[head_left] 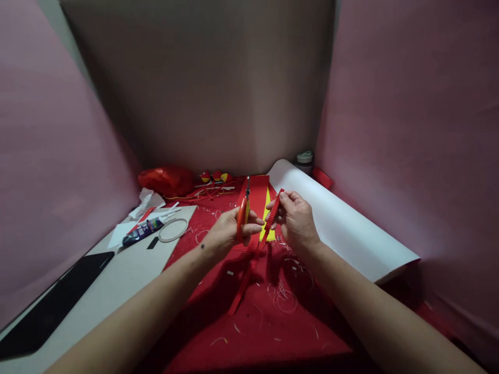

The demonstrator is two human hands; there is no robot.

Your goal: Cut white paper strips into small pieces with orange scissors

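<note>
My left hand (224, 231) is closed on a pair of scissors (242, 218) with orange handles, the dark blades pointing up and away from me. Between the fingertips of my right hand (300, 218) is the upper end of a narrow red ribbed strip (273, 210). It slants down to the left, close to the fingers of my left hand. Below it another red ribbed length (238, 301) lies toward the front; whether it is the same piece I cannot tell. Behind my hands are a red ribbed sheet (258, 188) and a yellow sheet (267, 236).
Thread scraps litter the red cloth (249, 337). A large white curled sheet (343, 228) lies at right, a cup (304, 160) behind it. On the left board (136, 280) are a glue tube (143, 231), a ring (173, 230) and a black slab (58, 301). A red bag (167, 180) sits behind.
</note>
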